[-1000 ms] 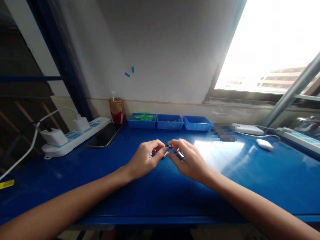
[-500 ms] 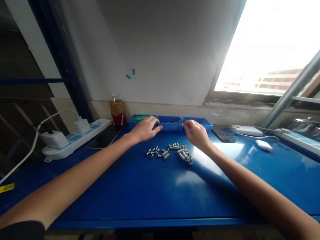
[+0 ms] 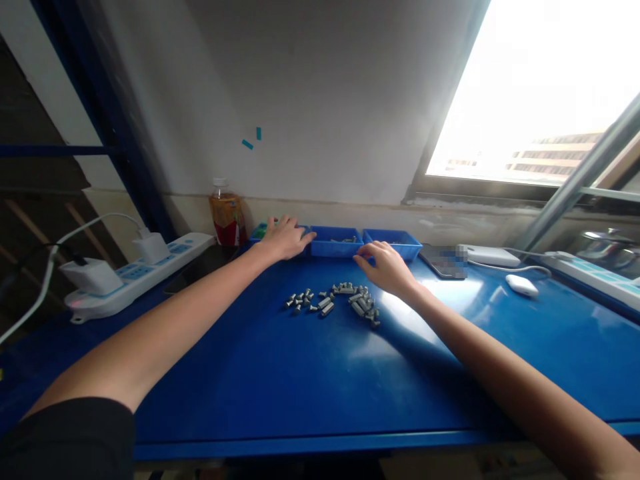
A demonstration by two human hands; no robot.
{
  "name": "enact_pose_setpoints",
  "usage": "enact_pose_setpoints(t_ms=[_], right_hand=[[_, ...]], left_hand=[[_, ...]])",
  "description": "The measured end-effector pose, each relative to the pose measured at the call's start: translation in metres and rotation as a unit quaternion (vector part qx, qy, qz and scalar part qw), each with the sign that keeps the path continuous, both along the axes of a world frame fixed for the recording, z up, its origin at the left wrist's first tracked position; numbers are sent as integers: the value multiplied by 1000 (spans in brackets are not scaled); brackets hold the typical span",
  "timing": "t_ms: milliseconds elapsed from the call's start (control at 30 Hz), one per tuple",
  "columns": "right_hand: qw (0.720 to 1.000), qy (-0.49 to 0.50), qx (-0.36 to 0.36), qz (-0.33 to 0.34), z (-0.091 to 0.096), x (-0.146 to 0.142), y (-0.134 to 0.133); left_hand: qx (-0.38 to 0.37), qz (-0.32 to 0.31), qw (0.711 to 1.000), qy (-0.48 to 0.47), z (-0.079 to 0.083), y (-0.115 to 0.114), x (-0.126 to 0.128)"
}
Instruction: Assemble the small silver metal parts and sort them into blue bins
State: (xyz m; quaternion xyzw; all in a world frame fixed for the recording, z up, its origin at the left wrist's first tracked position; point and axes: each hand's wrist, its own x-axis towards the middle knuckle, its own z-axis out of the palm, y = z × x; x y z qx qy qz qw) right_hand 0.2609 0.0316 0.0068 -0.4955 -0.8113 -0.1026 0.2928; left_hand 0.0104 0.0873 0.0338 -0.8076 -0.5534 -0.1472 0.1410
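My left hand (image 3: 286,239) reaches over the left blue bin (image 3: 258,233), fingers spread and thumb out to the right. Something green shows in that bin behind the fingers. My right hand (image 3: 384,265) hovers in front of the right blue bin (image 3: 411,252), near the middle blue bin (image 3: 335,250). Its fingers are bent, with the thumb apart from them and nothing visible between. A few small metal pieces (image 3: 345,240) lie in the middle bin. Nearer to me on the table are loose bolts (image 3: 299,299) and hexagonal metal standoffs (image 3: 327,309) in a scattered heap.
A drink bottle (image 3: 227,215) stands left of the bins. A white power strip (image 3: 145,275) with plugged-in chargers lies at the left, beside a dark phone (image 3: 200,267). On the right are another phone (image 3: 443,261), a white power bank (image 3: 490,256) and a white case (image 3: 521,286).
My left hand has moved left and farther into the left bin, its fingers spreading. My right hand has drawn back slightly from the bins, and its pinch has loosened.
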Motion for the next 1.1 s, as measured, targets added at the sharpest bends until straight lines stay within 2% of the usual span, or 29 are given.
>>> enact_pose_setpoints(t_ms=[100,167,233,267,333,467,600,700,767,867,933,1100], right_hand=[[993,-53,-32,103,4,-18,-36],[988,-68,-48,133,5,-26,-53],[985,-69,-60,149,5,-32,-62],[983,-70,-64,155,4,-34,-65],[981,-77,-71,164,3,-35,-67],[977,-92,-86,171,5,-35,-71],[976,-71,-104,177,8,-37,-77],[975,-51,-113,184,8,-41,-81],[975,-39,-106,189,7,-43,-83],[978,-13,-68,198,5,-45,-85],[976,-2,-35,213,2,-47,-87],[965,-6,22,261,-3,-48,-93]], left_hand=[[18,-67,995,-68,-8,-29,-3],[-36,-143,984,-104,-14,-54,-11],[-90,-190,969,-131,-18,-78,-22],[-115,-193,966,-130,-18,-89,-27],[-159,-151,967,-128,-15,-103,-38],[-210,-85,970,-86,-9,-112,-46],[-221,-75,971,-60,-15,-111,-42],[-233,-72,966,-86,-18,-112,-37],[-266,-90,949,-142,-15,-115,-33],[-332,-152,898,-244,-8,-123,-24],[-351,-188,871,-289,-4,-130,-17],[-371,-219,844,-319,0,-143,-7]])
